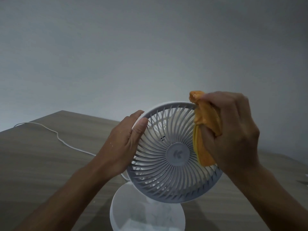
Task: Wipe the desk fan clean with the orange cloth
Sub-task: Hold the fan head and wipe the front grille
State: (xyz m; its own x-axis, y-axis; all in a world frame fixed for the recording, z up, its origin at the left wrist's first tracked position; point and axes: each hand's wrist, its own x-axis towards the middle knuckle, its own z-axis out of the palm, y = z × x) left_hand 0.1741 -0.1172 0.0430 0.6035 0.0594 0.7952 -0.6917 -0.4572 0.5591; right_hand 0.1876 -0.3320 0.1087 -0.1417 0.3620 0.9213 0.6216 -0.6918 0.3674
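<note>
A white desk fan stands on the wooden desk, its round grille tilted up toward me and its round base at the bottom centre. My left hand holds the fan's left rim, thumb on the front grille and fingers behind it. My right hand grips a bunched orange cloth and presses it against the upper right of the grille and rim. Part of the cloth is hidden inside my fist.
The wooden desk stretches left and back to a plain grey wall. A thin white cable runs from the fan across the desk toward the far left edge. A small pale object shows at the right edge.
</note>
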